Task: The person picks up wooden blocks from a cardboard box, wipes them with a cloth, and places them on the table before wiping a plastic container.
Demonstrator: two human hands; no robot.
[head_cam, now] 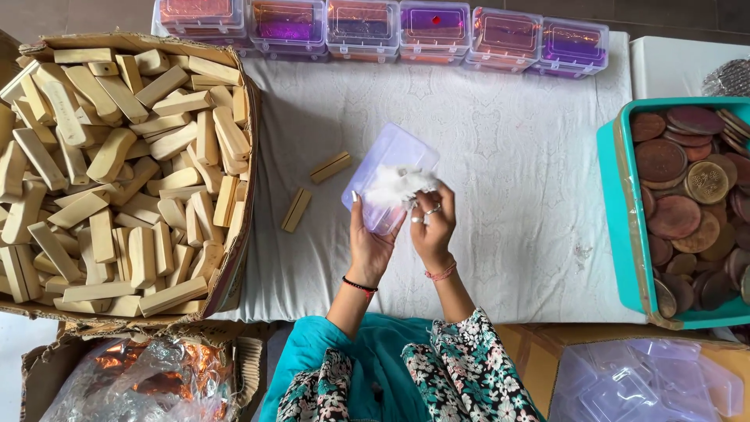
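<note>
The left hand (369, 238) is palm-up with fingers wrapped under a clear plastic case (388, 176), holding it tilted over the white cloth (508, 156), while the right hand (432, 227) has its fingertips pinched on a wad of white cotton (398, 185) sitting in the case. Two loose wooden blocks (312, 187) lie just left of the hands, near the cardboard box of wooden blocks (117, 164). A teal bin of brown discs (680, 203) is well off to the right.

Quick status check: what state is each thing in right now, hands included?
Left hand: holding clear plastic box, tilted.
Right hand: pressing white stuffing into it.
Cardboard box: open, heaped with wooden blocks.
Teal tub: open, full of brown discs.
Row of cases: lids shut, filled.
</note>
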